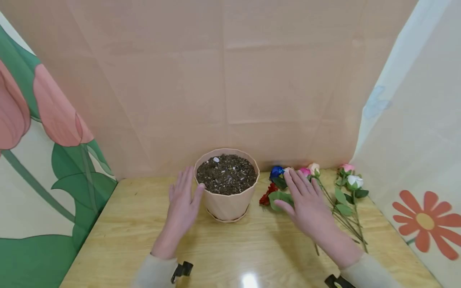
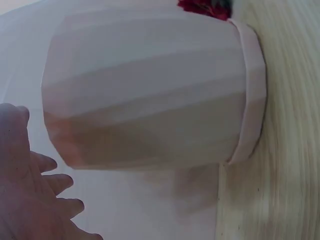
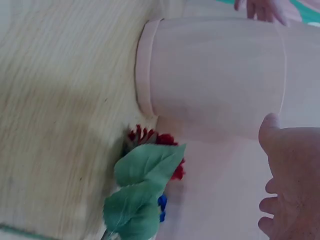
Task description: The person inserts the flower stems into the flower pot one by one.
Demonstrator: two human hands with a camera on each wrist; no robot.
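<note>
The soil-filled pot (image 1: 228, 206) stands on its saucer (image 1: 230, 220) on the wooden table (image 1: 230, 248), between both hands. The left hand (image 1: 183, 202), fingers straight and thumb apart, perhaps touches it; the right hand (image 1: 309, 204), fingers straight, thumb spread, is near the flowers (image 1: 354, 182).

One pot (image 1: 227, 206), two hands (image 1: 181, 202) (image 1: 309, 204)
</note>
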